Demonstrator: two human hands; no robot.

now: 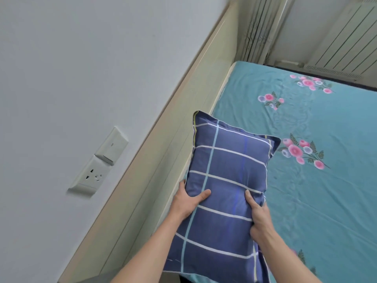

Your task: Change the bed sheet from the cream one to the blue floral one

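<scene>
The pillow (222, 193) hides both hands' fingers behind it; at five o'clock, its lower corner and the blue floral sheet (318, 180) run off-frame.

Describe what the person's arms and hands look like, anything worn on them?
Both forearms are bare as far as the picture shows: no sleeves in view. The left hand and right hand wear no gloves, and no rings, watch or bracelet can be seen. Fingernails look short and unpainted.

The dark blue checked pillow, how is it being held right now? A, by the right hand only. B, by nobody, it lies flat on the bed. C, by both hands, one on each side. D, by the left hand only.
C: the left hand and right hand each grip a side of the dark blue checked pillow, held above the blue floral sheet.
</scene>
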